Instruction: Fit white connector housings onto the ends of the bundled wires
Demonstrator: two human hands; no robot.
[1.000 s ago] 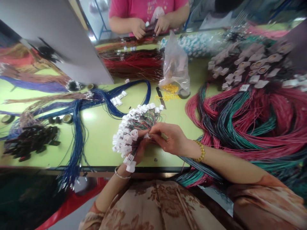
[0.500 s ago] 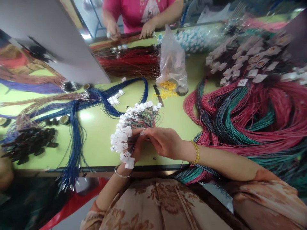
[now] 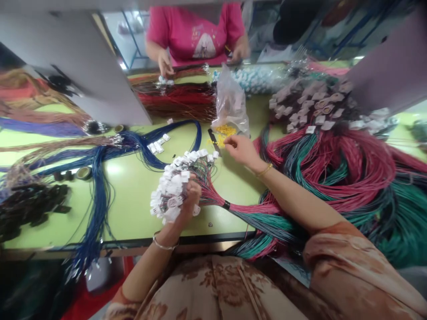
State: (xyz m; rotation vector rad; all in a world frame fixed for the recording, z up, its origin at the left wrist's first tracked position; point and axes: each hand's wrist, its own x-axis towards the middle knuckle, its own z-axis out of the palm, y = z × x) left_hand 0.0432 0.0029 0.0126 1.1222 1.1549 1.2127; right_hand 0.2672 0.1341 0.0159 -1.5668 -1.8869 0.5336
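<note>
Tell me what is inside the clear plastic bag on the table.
The clear plastic bag spills small yellow pieces at its mouth, where the right hand reaches. Its crinkled film blurs whatever lies higher inside.

2 own hands (image 3: 187, 195), 2 co-worker hands (image 3: 166, 62), 1 plastic bag (image 3: 230, 104), 2 bracelets (image 3: 265, 170).

Blue wires (image 3: 100, 164) lie on the green table (image 3: 133, 195). A person in a pink shirt (image 3: 196, 33) sits across. Tape rolls (image 3: 83, 172) sit nearby.
</note>
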